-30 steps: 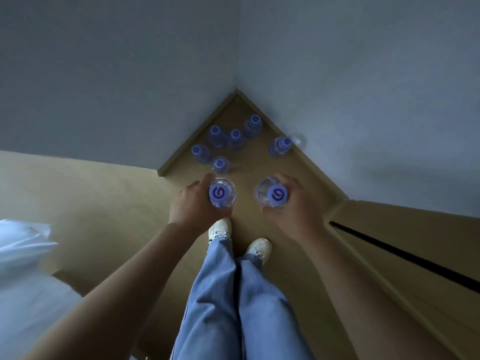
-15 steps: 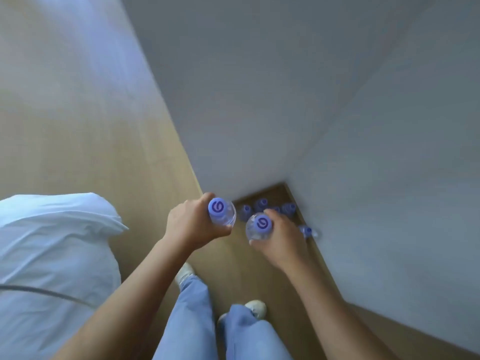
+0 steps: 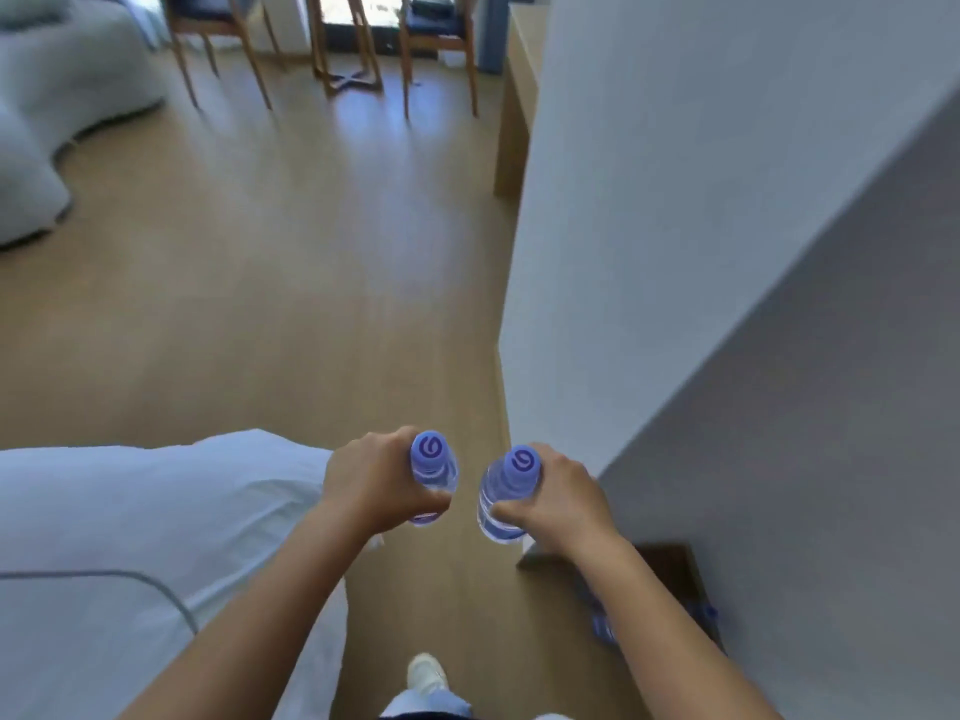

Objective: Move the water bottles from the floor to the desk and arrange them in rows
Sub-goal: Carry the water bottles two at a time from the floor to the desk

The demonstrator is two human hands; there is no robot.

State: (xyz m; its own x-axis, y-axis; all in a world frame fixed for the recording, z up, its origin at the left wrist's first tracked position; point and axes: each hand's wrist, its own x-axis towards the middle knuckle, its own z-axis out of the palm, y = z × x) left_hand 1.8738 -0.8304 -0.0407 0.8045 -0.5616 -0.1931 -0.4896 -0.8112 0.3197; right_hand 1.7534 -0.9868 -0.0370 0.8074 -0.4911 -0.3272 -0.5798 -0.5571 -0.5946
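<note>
My left hand (image 3: 371,485) grips a clear water bottle with a blue cap (image 3: 432,462), held upright at waist height over the wooden floor. My right hand (image 3: 556,504) grips a second clear bottle with a blue cap (image 3: 506,491), tilted slightly left. The two bottles are a short gap apart. Behind my right forearm, in the dark floor corner at lower right, blue caps of other bottles (image 3: 602,628) show partly. A light wooden desk (image 3: 514,90) stands far ahead, against the right wall.
A white bed (image 3: 130,537) with a grey cable on it lies at my left. A white wall corner (image 3: 524,330) juts out on the right. Wooden chairs (image 3: 439,39) and a table base stand at the far end. A grey sofa (image 3: 47,96) is at far left.
The view has swung up and away from the floor corner toward the room. Both hands have lifted their bottles from the floor and carry them in front of me.
</note>
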